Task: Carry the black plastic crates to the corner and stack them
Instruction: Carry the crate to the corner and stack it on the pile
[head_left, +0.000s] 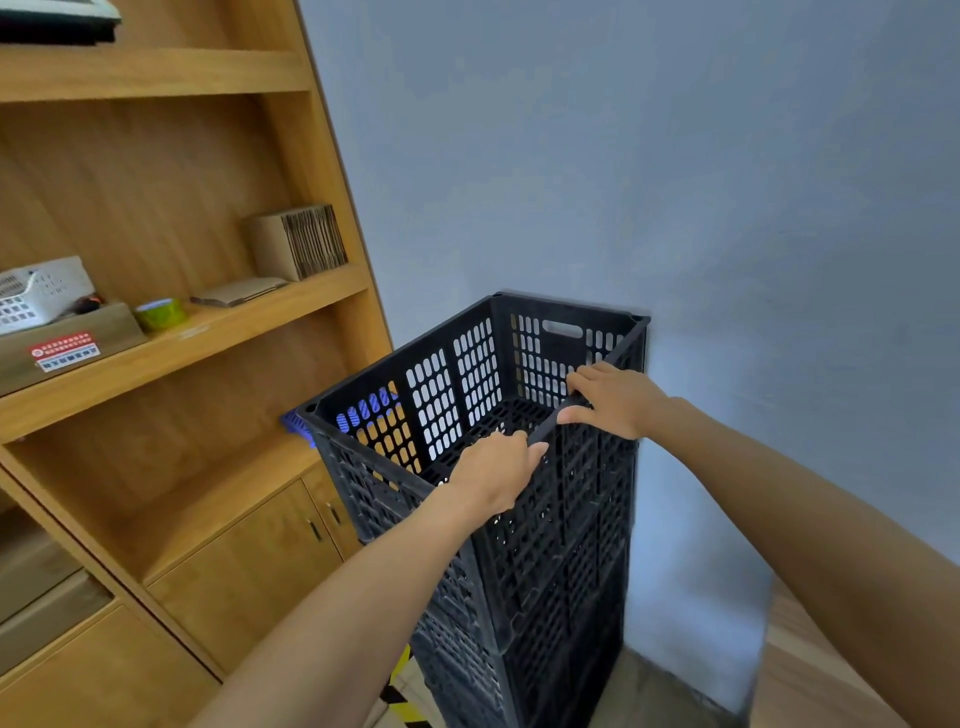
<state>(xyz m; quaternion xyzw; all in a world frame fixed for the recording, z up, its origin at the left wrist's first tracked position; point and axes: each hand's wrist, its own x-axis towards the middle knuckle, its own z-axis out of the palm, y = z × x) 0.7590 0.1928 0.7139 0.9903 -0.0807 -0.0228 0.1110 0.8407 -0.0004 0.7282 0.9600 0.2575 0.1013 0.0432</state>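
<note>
A tall stack of black perforated plastic crates (550, 571) stands in the corner between a wooden shelf unit and a grey-blue wall. The top crate (447, 384) is open and empty inside. My left hand (493, 473) grips the near rim of the top crate, fingers curled over the edge. My right hand (613, 400) holds the same rim further right, thumb below and fingers over the top. Both arms reach forward from the bottom of the view.
The wooden shelf unit (171, 332) fills the left, holding a white basket (36, 296), a tape roll (160, 313) and cardboard pieces (301, 244). A blue object (297, 426) shows behind the stack. Yellow-black floor tape (397, 686) lies at the stack's base. Wooden floor (810, 670) lies at the right.
</note>
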